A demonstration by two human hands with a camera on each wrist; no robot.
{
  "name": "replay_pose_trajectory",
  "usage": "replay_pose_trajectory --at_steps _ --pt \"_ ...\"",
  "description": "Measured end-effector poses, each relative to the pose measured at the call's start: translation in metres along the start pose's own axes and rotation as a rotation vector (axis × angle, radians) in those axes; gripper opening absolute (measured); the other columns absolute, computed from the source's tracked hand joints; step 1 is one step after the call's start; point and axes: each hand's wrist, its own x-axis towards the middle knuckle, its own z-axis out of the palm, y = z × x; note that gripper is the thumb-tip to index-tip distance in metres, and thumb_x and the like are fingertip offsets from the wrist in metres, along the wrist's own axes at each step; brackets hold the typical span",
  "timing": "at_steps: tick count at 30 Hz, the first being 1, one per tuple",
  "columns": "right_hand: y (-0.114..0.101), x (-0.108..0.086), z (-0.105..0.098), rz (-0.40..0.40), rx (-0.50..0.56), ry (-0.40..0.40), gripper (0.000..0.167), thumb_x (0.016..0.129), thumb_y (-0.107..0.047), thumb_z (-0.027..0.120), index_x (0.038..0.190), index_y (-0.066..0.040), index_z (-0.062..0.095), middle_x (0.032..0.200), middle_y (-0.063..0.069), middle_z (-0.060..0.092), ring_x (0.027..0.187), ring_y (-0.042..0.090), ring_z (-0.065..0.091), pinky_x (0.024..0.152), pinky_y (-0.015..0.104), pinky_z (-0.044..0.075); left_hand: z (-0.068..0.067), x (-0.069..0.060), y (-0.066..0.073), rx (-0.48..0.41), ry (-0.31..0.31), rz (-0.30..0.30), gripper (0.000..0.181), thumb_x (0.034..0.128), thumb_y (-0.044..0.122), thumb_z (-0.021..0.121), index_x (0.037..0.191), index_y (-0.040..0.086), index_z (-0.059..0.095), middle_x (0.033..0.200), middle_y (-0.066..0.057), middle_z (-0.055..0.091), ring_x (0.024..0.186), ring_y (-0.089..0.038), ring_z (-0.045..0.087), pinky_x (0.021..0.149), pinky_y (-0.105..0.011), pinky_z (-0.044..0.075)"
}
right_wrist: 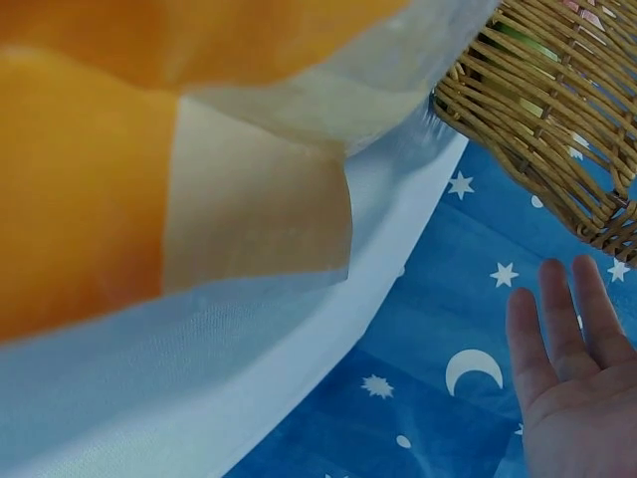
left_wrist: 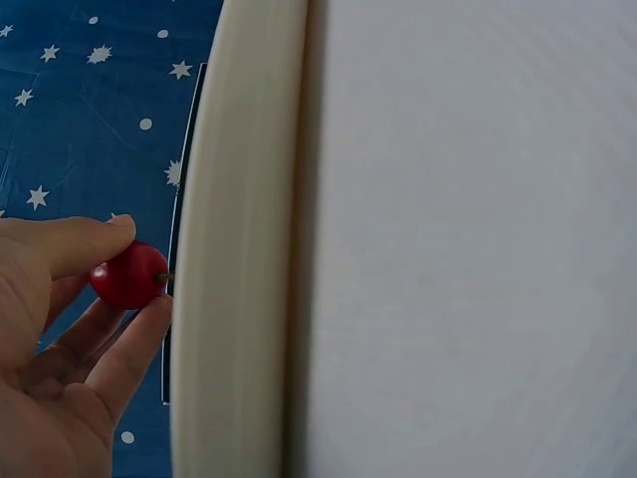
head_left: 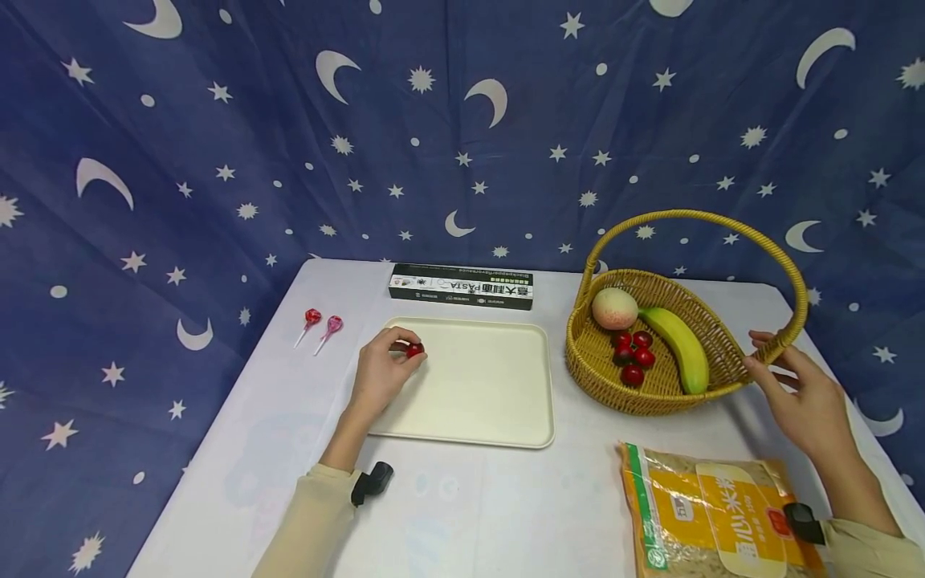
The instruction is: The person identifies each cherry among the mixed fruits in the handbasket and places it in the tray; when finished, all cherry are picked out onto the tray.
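Thumb and fingertips of the left hand (head_left: 383, 371) pinch a small red fruit (head_left: 415, 350) above the left part of a cream tray (head_left: 477, 385). In the left wrist view, the left hand (left_wrist: 70, 319) holds the round red fruit (left_wrist: 129, 277), with its short stem, beside the tray's edge (left_wrist: 239, 239). At the right end of a wicker basket (head_left: 614, 393), the right hand (head_left: 812, 401) has its fingers about the handle's base; contact is unclear. The right wrist view has the right hand (right_wrist: 582, 388) with straight fingers by the basket (right_wrist: 557, 110). Its thumb is hidden there.
Inside the basket lie a peach (head_left: 615, 309), a banana (head_left: 679, 345) and several red fruits (head_left: 633, 376). A black pasta box (head_left: 461, 287) is behind the tray, two lollipops (head_left: 312, 316) (head_left: 334, 324) stand left, and an orange bag (head_left: 715, 514) lies front right.
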Motion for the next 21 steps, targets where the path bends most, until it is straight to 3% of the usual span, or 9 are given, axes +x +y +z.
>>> replay_pose_trajectory --at_steps 10,15,21 --pt "0.0003 -0.0003 -0.0004 -0.004 0.001 0.008 0.051 0.106 -0.039 0.066 0.155 -0.03 0.055 0.153 -0.009 0.063 0.105 -0.034 0.034 0.081 -0.012 0.03 -0.0011 0.002 -0.0033 0.066 -0.038 -0.018 0.023 0.0858 0.006 0.087 0.106 0.008 0.076 0.108 -0.014 0.076 0.098 -0.029 0.078 0.086 -0.037 0.058" --pt "0.0011 -0.0002 0.0004 0.0 -0.002 0.007 0.051 0.106 -0.038 0.066 0.155 -0.025 0.056 0.152 -0.008 0.063 0.106 -0.033 0.034 0.081 -0.011 0.031 -0.0014 0.0043 -0.0028 0.105 -0.014 -0.013 0.024 0.0849 0.006 0.088 0.106 0.007 0.076 0.107 -0.014 0.075 0.096 -0.03 0.078 0.086 -0.04 0.059" --pt "0.0019 0.0005 0.0007 -0.001 -0.006 0.007 0.051 0.106 -0.037 0.066 0.153 -0.019 0.057 0.15 -0.022 0.06 0.105 -0.033 0.034 0.08 -0.01 0.031 -0.0026 0.0071 -0.002 0.161 -0.025 -0.042 0.025 0.0846 0.009 0.089 0.106 0.007 0.076 0.106 -0.014 0.075 0.096 -0.03 0.076 0.087 -0.047 0.059"
